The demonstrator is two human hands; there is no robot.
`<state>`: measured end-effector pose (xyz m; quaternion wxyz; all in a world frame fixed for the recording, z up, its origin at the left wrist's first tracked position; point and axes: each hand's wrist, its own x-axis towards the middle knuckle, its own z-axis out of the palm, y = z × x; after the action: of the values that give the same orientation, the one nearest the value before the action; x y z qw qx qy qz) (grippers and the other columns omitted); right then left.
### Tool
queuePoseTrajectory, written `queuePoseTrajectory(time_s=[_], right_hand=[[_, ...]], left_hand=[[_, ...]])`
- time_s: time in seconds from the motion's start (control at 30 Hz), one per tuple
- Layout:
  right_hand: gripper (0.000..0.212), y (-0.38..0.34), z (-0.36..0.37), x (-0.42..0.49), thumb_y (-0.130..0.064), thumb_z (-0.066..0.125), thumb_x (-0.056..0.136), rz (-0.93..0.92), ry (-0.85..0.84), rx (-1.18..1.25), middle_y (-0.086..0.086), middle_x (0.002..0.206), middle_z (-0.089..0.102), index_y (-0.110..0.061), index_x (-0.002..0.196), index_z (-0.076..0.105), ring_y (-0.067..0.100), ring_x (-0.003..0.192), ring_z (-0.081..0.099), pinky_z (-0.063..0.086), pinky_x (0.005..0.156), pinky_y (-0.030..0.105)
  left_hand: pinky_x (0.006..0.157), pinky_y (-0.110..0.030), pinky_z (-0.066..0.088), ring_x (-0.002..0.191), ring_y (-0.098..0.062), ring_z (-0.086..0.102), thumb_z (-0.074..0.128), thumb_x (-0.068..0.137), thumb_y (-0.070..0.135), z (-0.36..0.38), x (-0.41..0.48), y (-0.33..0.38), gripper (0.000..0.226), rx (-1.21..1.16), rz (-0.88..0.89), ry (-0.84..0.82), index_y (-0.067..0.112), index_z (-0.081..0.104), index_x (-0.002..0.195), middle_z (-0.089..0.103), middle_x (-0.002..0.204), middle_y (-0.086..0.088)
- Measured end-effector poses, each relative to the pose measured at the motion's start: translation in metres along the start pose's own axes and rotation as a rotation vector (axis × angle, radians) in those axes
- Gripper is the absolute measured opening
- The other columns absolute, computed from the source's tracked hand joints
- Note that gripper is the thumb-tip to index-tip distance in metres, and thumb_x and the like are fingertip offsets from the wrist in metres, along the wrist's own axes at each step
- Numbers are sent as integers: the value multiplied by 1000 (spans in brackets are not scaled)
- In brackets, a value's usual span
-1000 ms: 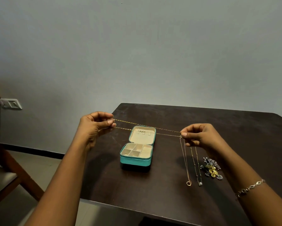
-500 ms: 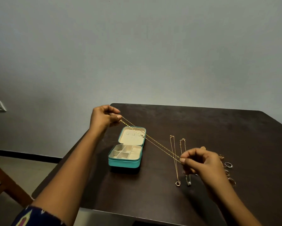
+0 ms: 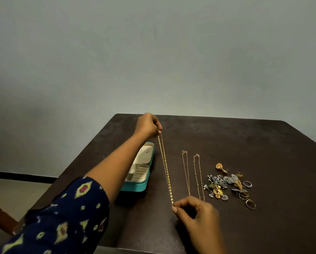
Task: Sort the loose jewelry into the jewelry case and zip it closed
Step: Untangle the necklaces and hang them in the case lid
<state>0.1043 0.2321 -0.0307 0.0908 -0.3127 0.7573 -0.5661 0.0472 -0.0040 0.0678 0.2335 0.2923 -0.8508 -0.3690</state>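
A gold chain (image 3: pixel 165 165) is stretched straight between the two hands, doubled into two strands that run side by side. Its long axis points away from the person, the far end leaning a little to the left. The left hand (image 3: pixel 148 125) has the far end, its grip closed, with fingers curled and pinching the strands at the fingertips. The right hand (image 3: pixel 195 213) has the near end, its grip also closed, thumb and forefinger pinching the chain and the other fingers curled below. Whether the chain touches the desk (image 3: pixel 226 136) I cannot tell.

Just left of the chain the teal jewelry case (image 3: pixel 135 186) lies open on the desk, its lid folded back at the far end, its long axis running almost parallel to the chain. The cream lining and compartments show; the left forearm hides part of them.

Right of the chain two thin necklaces (image 3: pixel 186 171) lie lengthwise, clasps at the far end, side by side. Further right sits a heap of earrings (image 3: pixel 221 184), with several rings (image 3: pixel 250 204) along its right edge. A patterned navy sleeve (image 3: pixel 62 217) covers the left upper arm.
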Motion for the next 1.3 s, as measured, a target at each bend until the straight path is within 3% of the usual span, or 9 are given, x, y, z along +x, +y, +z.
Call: queuePoseTrajectory(time_s=[0.13,0.2,0.3,0.37,0.47,0.6,1.0,1.17,1.3], right_hand=[[37,16,10,6,-17,75,69,-61,18,-129,-31,78,61,-40,46,56,-6,79,58,40,60,4],[16,22,14,10,-31,66,66,-108,7,-170,-23,67,61,-45,70,58,-7,83,55,38,62,4],[30,34,22,14,-32,59,61,-166,21,-269,-8,65,59,-38,89,52,5,79,56,38,63,9],[21,39,26,17,-31,63,56,-251,95,-386,-9,58,59,-26,75,55,3,56,56,39,52,11],[13,39,30,17,-40,58,53,-313,113,-554,-12,51,53,-28,53,56,0,46,53,35,44,10],[14,37,30,15,-42,62,44,-335,125,-702,-12,48,48,-30,46,55,-2,43,51,34,46,11],[27,44,27,14,-44,62,53,-364,63,-587,-14,57,47,-29,68,44,0,57,45,23,50,9],[14,35,20,10,-40,52,70,-342,-52,-308,-13,66,49,-27,75,49,1,64,46,30,57,7],[14,21,-1,11,-41,57,66,-259,-102,2,-5,70,56,-28,72,60,3,59,49,35,55,11]], left_hand=[[72,-32,58,63,-18,65,55,77,-14,31,10,-2,32,99,36,-52,10,59,57,66,69,-11],[73,-32,58,68,-21,68,52,75,-15,43,16,-5,32,139,44,-84,10,60,57,69,73,-14],[67,-27,56,70,-18,67,54,76,-14,55,20,-10,26,203,64,-155,8,63,63,69,75,-11],[60,-21,50,65,-13,61,57,76,-13,60,21,-13,21,252,81,-205,5,64,68,65,73,-5],[54,-19,45,62,-13,60,56,75,-12,68,22,-20,29,311,83,-245,12,58,57,63,68,-5],[71,-26,49,71,-18,65,58,76,-8,74,23,-25,26,376,110,-293,13,62,61,68,72,-6],[79,-33,49,82,-21,64,61,80,1,77,16,-23,16,472,106,-333,14,65,71,69,81,-5],[75,-30,45,91,-25,62,65,82,11,71,9,-13,3,455,163,-262,11,66,85,69,93,-9],[81,-32,45,97,-25,61,64,84,13,60,-1,-4,10,336,194,-193,8,68,92,69,100,-12]])
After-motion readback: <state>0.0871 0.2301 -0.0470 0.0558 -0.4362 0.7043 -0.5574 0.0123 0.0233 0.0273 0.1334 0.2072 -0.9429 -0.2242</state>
